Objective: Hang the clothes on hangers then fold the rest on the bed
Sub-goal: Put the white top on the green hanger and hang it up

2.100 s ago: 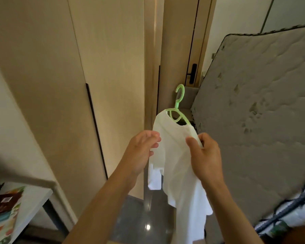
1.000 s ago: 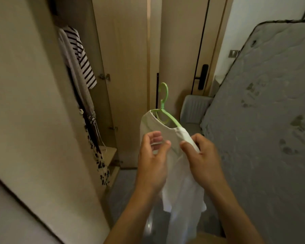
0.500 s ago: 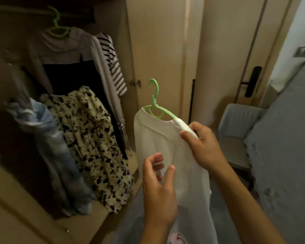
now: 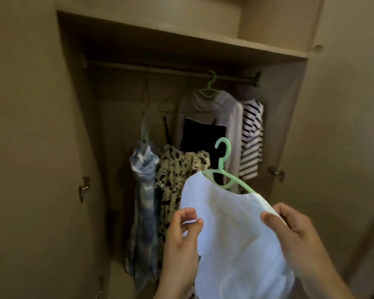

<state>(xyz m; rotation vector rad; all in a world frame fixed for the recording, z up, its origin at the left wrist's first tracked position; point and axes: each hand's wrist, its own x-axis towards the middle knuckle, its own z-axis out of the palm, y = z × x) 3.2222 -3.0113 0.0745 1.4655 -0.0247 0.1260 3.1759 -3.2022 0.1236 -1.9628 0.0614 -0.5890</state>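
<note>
Dimly lit, the open wardrobe (image 4: 73, 104) fills most of the frame, its left door edge carrying a metal hinge (image 4: 82, 188) at the middle left. Inside, a rail (image 4: 160, 71) runs across the upper centre, its left end lost in shadow. From left to right below it hang a blue-and-white tie-dye garment (image 4: 144, 190) on thin straps, a cream garment with black blotches (image 4: 177, 169), a black piece (image 4: 201, 137) mostly covered by what is in front, a pale grey hooded top (image 4: 227, 113) on a green hanger (image 4: 209, 87) hooked over the rail, and a black-and-white striped top (image 4: 251, 137) whose hanger is too dark to make out.

Low in the centre, the left hand (image 4: 181, 240) pinches the left shoulder edge of a white shirt (image 4: 231, 234) between thumb and narrowed fingers (image 4: 187, 212). That shirt sits on a mint-green plastic hanger (image 4: 222, 156), held in the air in front of the wardrobe with its hook free, below the rail; the shirt's hem is cut off by the bottom edge. At lower right, the right hand (image 4: 296, 234) grips the shirt's right shoulder, fingers curled over the cloth where the hanger's arm is buried under it. Both forearms run out of the bottom of the frame.
</note>
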